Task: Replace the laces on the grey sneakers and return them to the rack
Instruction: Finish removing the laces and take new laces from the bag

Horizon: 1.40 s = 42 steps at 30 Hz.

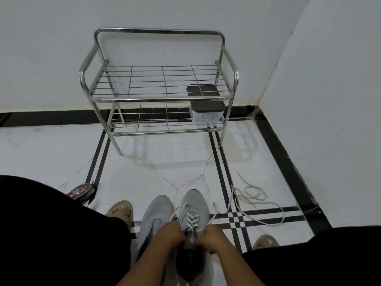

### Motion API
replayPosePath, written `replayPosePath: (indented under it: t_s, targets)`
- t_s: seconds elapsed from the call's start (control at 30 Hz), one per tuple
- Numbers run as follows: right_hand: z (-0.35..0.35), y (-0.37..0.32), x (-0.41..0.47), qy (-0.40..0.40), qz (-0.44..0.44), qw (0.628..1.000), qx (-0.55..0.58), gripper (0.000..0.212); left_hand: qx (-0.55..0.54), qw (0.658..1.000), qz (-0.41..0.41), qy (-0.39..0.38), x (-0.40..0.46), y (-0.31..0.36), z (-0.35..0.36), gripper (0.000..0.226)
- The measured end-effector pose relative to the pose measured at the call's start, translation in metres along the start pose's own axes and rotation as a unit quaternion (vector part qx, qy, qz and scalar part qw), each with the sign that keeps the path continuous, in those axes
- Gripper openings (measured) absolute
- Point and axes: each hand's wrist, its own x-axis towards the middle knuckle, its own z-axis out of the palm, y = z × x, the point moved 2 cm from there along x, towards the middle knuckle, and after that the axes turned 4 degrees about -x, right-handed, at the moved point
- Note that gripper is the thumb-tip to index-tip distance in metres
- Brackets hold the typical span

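lidded clear box (206,113) on lower shelf; black pouch (81,192) on floor.

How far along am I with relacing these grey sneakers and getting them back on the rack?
Partly done. The right sneaker already has white lace crossed through most eyelets; your left hand and right hand are working at its top. The left sneaker shows no lace, and a loose lace lies on the floor to the right. Both sneakers are on the floor; the rack awaits them.
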Motion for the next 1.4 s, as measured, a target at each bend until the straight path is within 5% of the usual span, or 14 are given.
replayPosePath:
  t_s: [0.27,0.47,0.57,0.67,0.7,0.8,0.93,1.0,1.07,1.17,1.2,1.27,1.3,1.4]
  targets:
    - [-0.001,0.007,0.016,-0.019,-0.019,0.999,-0.022,0.024,0.137,0.976,0.138,0.092,-0.004,0.016,0.013,0.040]
    - [0.003,0.005,0.015,-0.026,-0.017,0.999,-0.016,0.012,0.152,0.975,0.134,0.093,0.001,0.017,0.026,0.035]
    - [0.003,0.010,0.015,-0.020,-0.011,1.000,0.015,0.011,-0.077,0.989,0.106,0.073,0.002,0.015,0.014,0.025]
    - [0.000,0.015,0.017,-0.001,0.023,0.998,0.051,0.013,-0.490,0.869,-0.047,0.052,-0.004,-0.005,0.008,0.051]
    - [0.000,0.013,0.018,0.004,0.023,0.998,0.053,0.018,-0.506,0.857,-0.095,0.033,-0.001,-0.006,0.004,0.053]
    - [0.001,0.006,0.018,0.000,-0.008,1.000,0.008,0.017,-0.183,0.973,-0.037,0.134,0.017,-0.008,0.008,0.048]
    - [0.006,0.005,0.020,-0.010,-0.031,0.999,-0.017,0.016,-0.046,0.982,0.048,0.179,0.011,0.015,0.021,0.037]
    - [0.006,0.007,0.020,-0.010,-0.025,1.000,-0.013,0.019,-0.127,0.972,0.001,0.198,0.014,0.019,0.019,0.036]
    - [0.003,0.009,0.019,-0.004,-0.018,1.000,0.003,0.015,-0.430,0.878,-0.128,0.165,0.017,0.012,0.006,0.030]
    - [0.001,0.011,0.019,-0.002,-0.004,1.000,0.027,0.014,-0.826,0.517,-0.185,0.126,0.019,-0.006,-0.030,0.026]
    - [0.001,0.010,0.020,-0.005,-0.003,1.000,0.028,0.017,-0.816,0.538,-0.175,0.119,0.024,-0.012,-0.043,0.025]
    - [0.003,0.007,0.020,-0.014,-0.004,1.000,0.027,0.020,-0.506,0.839,-0.179,0.092,0.016,-0.010,-0.056,0.023]
    - [0.004,0.005,0.019,-0.018,-0.008,0.999,0.031,0.017,-0.322,0.928,-0.145,0.118,0.023,-0.010,-0.047,0.026]
    - [0.007,0.004,0.020,-0.019,-0.016,0.999,0.027,0.016,-0.054,0.996,0.041,0.049,0.017,0.009,0.007,0.019]
